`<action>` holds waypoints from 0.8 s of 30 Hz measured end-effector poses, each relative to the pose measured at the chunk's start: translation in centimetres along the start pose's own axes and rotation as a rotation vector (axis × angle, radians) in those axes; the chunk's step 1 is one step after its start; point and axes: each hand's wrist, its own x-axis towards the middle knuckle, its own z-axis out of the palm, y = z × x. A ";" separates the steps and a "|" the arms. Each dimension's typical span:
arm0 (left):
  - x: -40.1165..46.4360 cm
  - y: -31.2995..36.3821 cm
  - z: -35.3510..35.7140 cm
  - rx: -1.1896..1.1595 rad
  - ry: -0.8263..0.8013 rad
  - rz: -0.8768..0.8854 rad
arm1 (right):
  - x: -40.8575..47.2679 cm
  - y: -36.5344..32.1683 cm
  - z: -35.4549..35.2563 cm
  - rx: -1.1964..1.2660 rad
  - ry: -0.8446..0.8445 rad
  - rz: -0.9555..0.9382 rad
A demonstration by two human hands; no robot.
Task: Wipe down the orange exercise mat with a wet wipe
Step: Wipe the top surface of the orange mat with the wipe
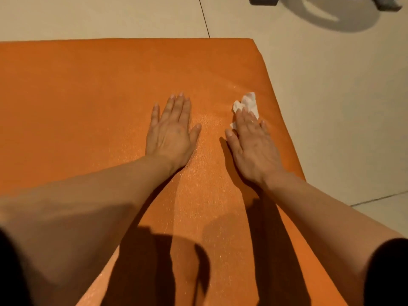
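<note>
My right hand (251,138) presses the soft, thin wipe (248,102) flat, fingers straight. My left hand (171,129) lies flat on the squashy mat (88,96), fingers straight too.

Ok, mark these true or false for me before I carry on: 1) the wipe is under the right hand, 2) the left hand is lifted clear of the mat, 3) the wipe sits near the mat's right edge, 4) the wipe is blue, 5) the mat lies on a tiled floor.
1) True. The right hand presses flat on the wet wipe, whose end sticks out past the fingertips.
2) False. The left hand rests flat, palm down, on the orange mat.
3) True. The wipe lies close to the mat's right edge, well away from the left hand.
4) False. The wipe is white.
5) True. The mat lies on a pale tiled floor, with grout lines showing.
</note>
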 end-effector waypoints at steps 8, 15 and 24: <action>0.4 -0.1 0.5 0.040 0.033 -0.015 | 4.3 0.2 -0.5 -0.024 -0.061 -0.271; 0.7 -0.3 0.5 0.048 0.014 -0.019 | 5.7 -2.1 0.0 0.033 -0.059 -0.288; 0.9 -0.2 0.4 0.040 -0.015 -0.009 | 11.0 -2.0 -0.5 0.002 -0.032 -0.150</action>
